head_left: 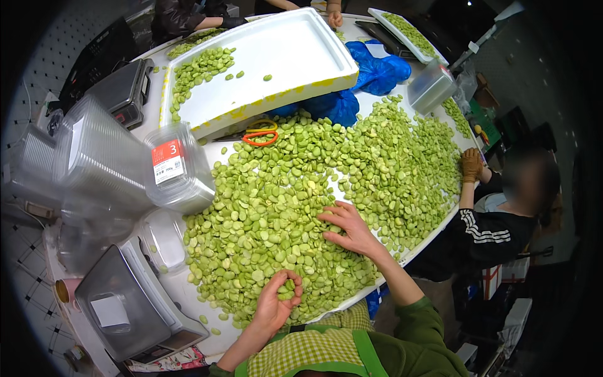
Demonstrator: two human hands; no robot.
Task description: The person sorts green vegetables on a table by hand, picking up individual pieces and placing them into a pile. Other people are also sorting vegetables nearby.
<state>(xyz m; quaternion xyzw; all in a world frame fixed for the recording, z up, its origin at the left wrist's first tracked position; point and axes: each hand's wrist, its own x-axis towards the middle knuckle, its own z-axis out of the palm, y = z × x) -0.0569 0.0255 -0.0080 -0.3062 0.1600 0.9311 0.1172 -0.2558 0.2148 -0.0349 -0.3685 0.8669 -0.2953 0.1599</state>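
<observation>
A broad pile of shelled pale-green beans (257,213) covers much of the white table. My left hand (275,303) is curled at the near side of the pile, with a few green beans (286,290) between its fingers and thumb. My right hand (348,229) rests on the pile a little farther forward and to the right, fingers spread over the beans; whether any lie under its fingertips is hidden. Orange-handled scissors (259,137) lie at the far edge of the pile, below a white foam tray (264,53) holding some beans.
Stacked clear containers (100,163), an empty container (164,244) and scales (122,301) line the left, another scale (116,88) behind. Blue bags (377,69) and a clear box (430,88) sit at the back right. A co-worker (502,226) in brown gloves is right; others work at the far side.
</observation>
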